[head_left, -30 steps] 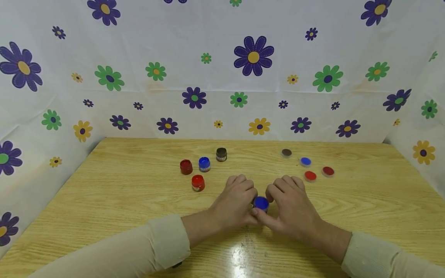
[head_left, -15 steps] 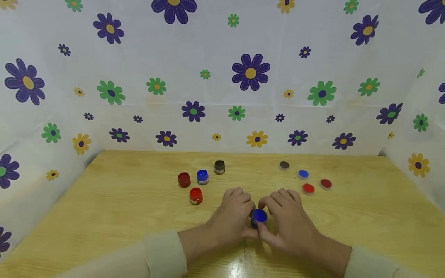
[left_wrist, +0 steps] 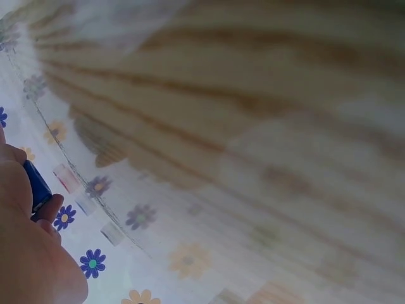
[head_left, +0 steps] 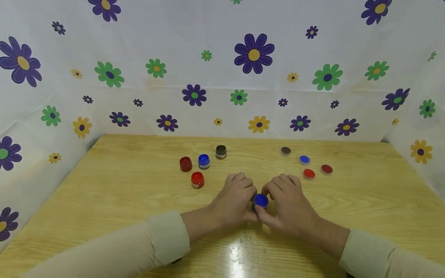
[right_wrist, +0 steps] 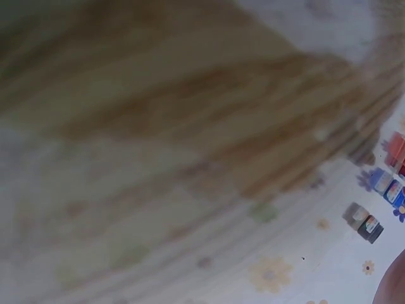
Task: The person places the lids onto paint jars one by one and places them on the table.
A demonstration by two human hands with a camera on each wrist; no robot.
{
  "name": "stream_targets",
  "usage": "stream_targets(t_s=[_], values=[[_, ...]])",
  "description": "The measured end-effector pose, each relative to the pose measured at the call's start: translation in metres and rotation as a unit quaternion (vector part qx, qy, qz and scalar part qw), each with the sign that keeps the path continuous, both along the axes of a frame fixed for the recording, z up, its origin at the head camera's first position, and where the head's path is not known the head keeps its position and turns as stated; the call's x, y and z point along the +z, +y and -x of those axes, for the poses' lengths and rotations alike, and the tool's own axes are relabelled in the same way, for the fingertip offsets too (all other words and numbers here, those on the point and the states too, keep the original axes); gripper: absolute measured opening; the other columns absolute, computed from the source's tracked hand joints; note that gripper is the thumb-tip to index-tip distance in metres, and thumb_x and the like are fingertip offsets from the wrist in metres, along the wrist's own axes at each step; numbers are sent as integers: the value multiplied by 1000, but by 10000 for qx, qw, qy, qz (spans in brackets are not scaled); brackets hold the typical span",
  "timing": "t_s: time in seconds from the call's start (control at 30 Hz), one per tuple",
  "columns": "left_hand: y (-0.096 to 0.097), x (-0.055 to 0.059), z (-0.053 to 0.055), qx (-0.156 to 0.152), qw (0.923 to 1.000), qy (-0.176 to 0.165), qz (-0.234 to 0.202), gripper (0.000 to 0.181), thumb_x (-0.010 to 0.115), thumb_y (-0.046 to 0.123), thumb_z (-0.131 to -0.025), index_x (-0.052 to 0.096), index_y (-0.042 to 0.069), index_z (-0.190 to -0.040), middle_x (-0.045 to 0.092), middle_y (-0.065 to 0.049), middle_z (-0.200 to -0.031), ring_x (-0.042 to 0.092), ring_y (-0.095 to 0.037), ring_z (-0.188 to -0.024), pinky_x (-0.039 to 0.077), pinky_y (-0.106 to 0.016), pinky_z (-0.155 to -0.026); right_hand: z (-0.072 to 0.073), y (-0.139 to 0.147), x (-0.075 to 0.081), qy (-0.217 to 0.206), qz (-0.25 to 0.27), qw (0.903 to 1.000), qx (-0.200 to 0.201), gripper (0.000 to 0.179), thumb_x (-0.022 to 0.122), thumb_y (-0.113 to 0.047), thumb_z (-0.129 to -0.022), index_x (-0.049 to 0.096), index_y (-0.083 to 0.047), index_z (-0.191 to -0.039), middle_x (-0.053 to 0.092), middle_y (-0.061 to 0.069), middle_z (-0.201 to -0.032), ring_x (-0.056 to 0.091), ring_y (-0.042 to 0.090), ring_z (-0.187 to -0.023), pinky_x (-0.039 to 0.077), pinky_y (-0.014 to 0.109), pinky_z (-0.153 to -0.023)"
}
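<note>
Gripping the blue jar point(head_left: 260, 200) together, the left hand point(head_left: 235, 200) and right hand point(head_left: 290, 202) meet well in from the tabletop's point(head_left: 114, 181) back edge; keeping it level and steady should best prevent slips.

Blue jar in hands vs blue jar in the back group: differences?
Held jar: gripped by left hand and right hand; back jar: stands untouched.
Held jar looks lidded; back jar is open.
Held jar's top is deeper blue; back jar's paint is brighter.
Shared: both small, round, blue on top.
</note>
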State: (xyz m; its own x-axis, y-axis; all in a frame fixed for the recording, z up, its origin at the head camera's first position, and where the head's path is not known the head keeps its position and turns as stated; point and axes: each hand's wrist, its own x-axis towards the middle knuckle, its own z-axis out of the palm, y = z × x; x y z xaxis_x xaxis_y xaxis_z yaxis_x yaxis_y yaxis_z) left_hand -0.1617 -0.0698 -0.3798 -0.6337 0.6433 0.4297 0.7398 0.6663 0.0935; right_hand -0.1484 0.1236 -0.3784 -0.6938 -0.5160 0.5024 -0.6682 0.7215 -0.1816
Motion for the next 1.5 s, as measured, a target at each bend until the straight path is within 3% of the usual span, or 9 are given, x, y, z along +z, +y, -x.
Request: stream_targets(t_s=[0.4,0.57,0.7,0.83,1.13,1.33,1.5], values=[[-2,0,-2,-50,9998,-29,198,31,78,42,-70,59,18,-73,49,10,-76,39,-10,-78,30,-27,-78,-3,-4,0,-82,-282,9994,-187,27,69,-44,-84,58,-20,-80,56,-8,-78,44,10,-79,35,41,-90],[-2,3,-5,-71,9986,-384,367,32,76,46,-69,58,20,-74,49,12,-77,39,-9,-79,32,-27,-80,-5,-3,2,-265,-353,9988,-187,28,68,-46,-85,58,-21,-79,57,-10,-77,46,9,-78,36,42,-93],[-3,6,-6,127,9976,-624,274,32,74,47,-72,61,19,-78,51,12,-78,39,-9,-79,35,-31,-84,-5,2,4,-368,-38,9992,-164,23,67,-41,-87,60,-20,-82,55,-11,-76,43,7,-78,34,42,-92],[-11,9,-7,404,9974,-589,103,32,73,47,-75,65,16,-79,54,10,-79,41,-10,-79,37,-33,-85,-4,16,6,-272,115,9990,-334,21,69,-37,-88,62,-18,-83,49,-11,-74,41,7,-76,32,40,-88],[-57,8,-18,828,9952,-469,-238,33,77,45,-72,67,14,-79,54,9,-79,41,-12,-80,36,-35,-83,-5,54,3,-239,55,9952,-949,17,71,-31,-85,62,-17,-81,46,-10,-71,44,10,-75,31,44,-89],[-105,5,-26,1268,9911,-132,-388,30,82,37,-69,64,15,-77,55,8,-79,43,-13,-82,39,-42,-86,-9,85,3,-290,-90,9900,-1381,18,74,-30,-84,62,-16,-79,46,-9,-70,45,12,-75,31,46,-90],[-147,6,-29,1789,9829,26,-432,28,83,33,-68,63,14,-74,54,6,-76,44,-15,-80,36,-44,-86,-15,116,2,-434,-209,9833,-1754,18,73,-30,-86,64,-16,-81,49,-7,-72,45,14,-75,31,48,-89]])
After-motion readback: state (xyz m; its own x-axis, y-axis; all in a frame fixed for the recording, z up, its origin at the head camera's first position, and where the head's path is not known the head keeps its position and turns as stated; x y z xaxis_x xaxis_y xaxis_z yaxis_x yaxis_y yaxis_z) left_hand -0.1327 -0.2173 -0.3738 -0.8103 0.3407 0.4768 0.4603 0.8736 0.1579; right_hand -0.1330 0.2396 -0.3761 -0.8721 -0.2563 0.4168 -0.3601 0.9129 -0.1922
